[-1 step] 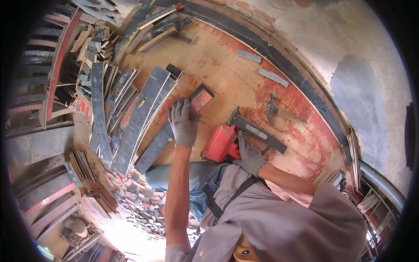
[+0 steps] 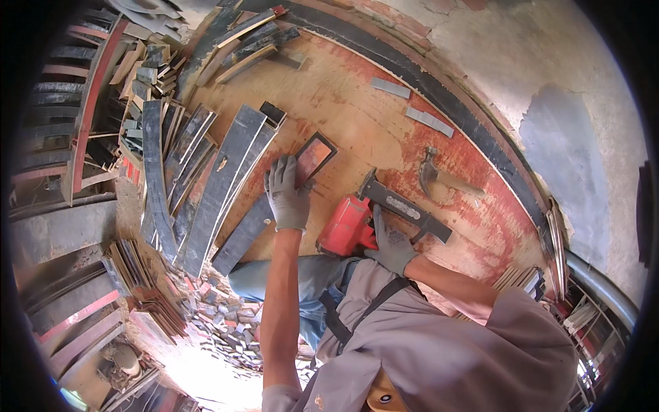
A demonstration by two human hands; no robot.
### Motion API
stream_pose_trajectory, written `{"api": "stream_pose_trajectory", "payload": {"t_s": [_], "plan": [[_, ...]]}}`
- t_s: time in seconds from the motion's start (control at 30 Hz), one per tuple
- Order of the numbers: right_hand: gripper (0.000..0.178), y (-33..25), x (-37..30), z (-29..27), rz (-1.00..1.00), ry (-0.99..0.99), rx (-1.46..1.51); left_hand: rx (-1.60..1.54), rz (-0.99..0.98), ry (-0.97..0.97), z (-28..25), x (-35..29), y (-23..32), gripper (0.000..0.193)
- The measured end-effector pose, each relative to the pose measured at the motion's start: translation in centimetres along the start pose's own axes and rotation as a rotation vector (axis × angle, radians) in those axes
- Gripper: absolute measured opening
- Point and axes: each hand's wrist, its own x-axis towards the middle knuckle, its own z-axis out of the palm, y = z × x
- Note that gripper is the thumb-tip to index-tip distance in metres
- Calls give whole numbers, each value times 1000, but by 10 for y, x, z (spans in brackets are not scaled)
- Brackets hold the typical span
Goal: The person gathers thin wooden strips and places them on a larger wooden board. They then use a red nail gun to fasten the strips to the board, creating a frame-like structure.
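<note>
My left hand [image 2: 287, 196], in a grey glove, lies with its fingers stretched out over the upper end of a long dark board strip [image 2: 241, 237]. Beside its thumb is a small rectangular piece [image 2: 316, 156] with dark edges and a reddish, shiny face. In its matching glove, my right hand [image 2: 394, 248] grips a red nail gun [image 2: 343, 225] with a long black magazine, its handle mostly hidden under the hand. The nail gun lies on the worktop close to my body. Right of it rests a claw hammer [image 2: 445, 178] with a wooden handle.
Long dark strips [image 2: 230, 161] lie to the left on the wooden worktop [image 2: 364, 117]. Two grey nail strips [image 2: 429, 121] sit near its far right edge. Offcuts [image 2: 152, 75] are piled at the far left, and scraps [image 2: 230, 323] cover the floor.
</note>
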Motion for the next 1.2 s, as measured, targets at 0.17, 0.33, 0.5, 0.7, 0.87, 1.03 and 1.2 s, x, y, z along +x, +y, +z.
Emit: {"api": "stream_pose_trajectory", "payload": {"t_s": [0.17,0.33,0.5,0.7,0.87,1.03,1.2], "plan": [[122,7,2,-6,63,-43,262,-73,-66,-10,5,13,11,75],[117,-4,-17,-96,61,-252,472,-40,-99,-9,4,13,12,73],[77,50,-35,-75,34,-194,462,-14,-121,-60,5,18,17,70],[50,68,-19,-70,105,-154,812,4,-131,-89,3,18,15,67],[65,85,-34,-36,-50,-96,432,0,-153,-124,-1,23,19,65],[77,51,-19,-82,194,-297,693,23,-180,-129,1,22,20,65],[75,37,-9,-107,-138,-145,518,57,-183,-117,3,21,24,66]]}}
